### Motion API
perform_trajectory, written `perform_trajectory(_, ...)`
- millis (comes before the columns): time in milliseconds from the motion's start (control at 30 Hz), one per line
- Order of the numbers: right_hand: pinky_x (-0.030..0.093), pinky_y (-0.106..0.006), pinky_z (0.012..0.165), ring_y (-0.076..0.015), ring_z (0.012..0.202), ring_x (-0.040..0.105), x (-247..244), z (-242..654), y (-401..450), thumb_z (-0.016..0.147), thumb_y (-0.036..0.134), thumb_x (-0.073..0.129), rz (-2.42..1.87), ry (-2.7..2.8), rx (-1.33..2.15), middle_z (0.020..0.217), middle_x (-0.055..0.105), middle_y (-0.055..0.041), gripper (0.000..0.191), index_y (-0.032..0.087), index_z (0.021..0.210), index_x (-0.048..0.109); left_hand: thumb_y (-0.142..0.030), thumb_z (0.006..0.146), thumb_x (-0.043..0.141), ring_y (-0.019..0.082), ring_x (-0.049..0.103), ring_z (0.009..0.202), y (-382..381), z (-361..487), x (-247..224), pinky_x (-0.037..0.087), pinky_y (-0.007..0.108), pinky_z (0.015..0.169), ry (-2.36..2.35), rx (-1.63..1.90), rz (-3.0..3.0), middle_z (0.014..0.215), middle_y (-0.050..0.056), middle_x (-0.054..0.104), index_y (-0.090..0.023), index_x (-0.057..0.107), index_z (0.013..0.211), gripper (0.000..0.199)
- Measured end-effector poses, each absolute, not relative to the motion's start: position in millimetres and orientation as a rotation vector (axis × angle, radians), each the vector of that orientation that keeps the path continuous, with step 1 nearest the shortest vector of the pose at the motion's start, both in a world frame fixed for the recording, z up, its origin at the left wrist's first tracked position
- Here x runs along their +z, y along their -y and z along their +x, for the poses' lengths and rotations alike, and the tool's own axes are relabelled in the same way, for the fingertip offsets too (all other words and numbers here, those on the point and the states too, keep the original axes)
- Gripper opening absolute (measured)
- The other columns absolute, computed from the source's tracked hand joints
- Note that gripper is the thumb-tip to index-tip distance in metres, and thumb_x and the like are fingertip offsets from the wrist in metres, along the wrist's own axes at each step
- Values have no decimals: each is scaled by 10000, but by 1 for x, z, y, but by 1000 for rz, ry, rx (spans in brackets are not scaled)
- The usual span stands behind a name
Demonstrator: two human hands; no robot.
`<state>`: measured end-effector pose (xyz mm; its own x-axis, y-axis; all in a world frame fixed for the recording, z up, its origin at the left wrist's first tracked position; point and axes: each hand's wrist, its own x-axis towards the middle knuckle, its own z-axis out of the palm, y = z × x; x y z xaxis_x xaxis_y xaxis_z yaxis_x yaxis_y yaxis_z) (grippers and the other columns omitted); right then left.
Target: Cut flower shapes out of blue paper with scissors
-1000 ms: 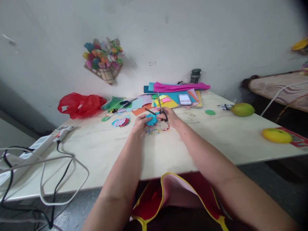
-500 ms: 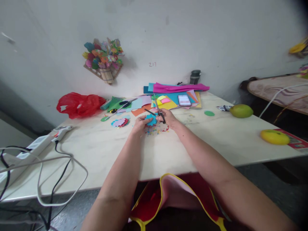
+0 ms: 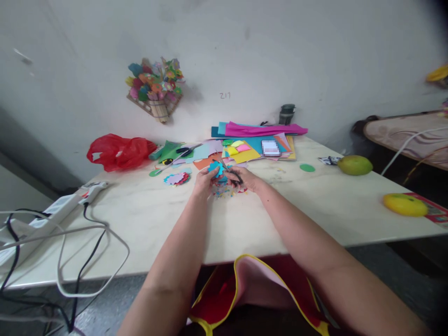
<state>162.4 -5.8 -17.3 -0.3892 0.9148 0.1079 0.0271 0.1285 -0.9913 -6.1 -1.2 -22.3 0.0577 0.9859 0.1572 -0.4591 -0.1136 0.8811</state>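
Note:
Between the thumb and fingers of my left hand (image 3: 205, 180) is a blue paper piece with a scalloped edge (image 3: 216, 169). My right hand (image 3: 247, 178) is closed round the dark handles of a pair of scissors (image 3: 235, 176), whose blades point up and left beside the blue paper. Small coloured paper scraps (image 3: 224, 191) lie on the table just under both hands. To the left rests a pile of scalloped paper cut-outs (image 3: 177, 178), lilac on top with red and blue below. Whether the blades touch the paper is too small to tell.
A second pair of scissors (image 3: 182, 151) lies behind the cut-outs, near a red plastic bag (image 3: 119, 152). Coloured sheets (image 3: 247, 157) and a phone (image 3: 270, 148) are at the back. Two mangoes (image 3: 355, 164) sit at right; a power strip (image 3: 52, 214) with cables is at left.
My right hand has turned the scissors, so the blades stand lower and nearer the blue paper. The blue paper is tilted up more in my left hand. The whole view has shifted slightly.

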Motion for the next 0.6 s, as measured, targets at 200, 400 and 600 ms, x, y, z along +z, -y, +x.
perform_trajectory(200, 281, -154, 276, -39, 308, 436, -16, 163, 10, 890, 402, 601, -961, 1691, 1389, 582, 644, 10, 262, 151, 817, 576, -304, 457, 892, 106, 601, 575, 2, -4, -21, 540, 254, 632, -745, 1462, 954, 669, 18, 665, -124, 677, 696, 368)
perform_trajectory(400, 305, -155, 282, -54, 312, 457, -10, 159, 17, 904, 372, 582, -962, 1653, 1428, 573, 652, 6, 231, 153, 838, 548, -302, 467, 884, 99, 582, 545, 2, -4, -22, 509, 232, 581, -763, 1508, 928, 626, 4, 644, -141, 664, 682, 348)
perform_trajectory(600, 301, -170, 280, -61, 304, 449, -14, 158, 15, 895, 404, 586, -932, 1662, 1437, 575, 651, -1, 259, 158, 821, 557, -277, 464, 873, 110, 587, 528, 2, 1, -22, 495, 241, 553, -762, 1550, 883, 611, 9, 642, -142, 626, 642, 333)
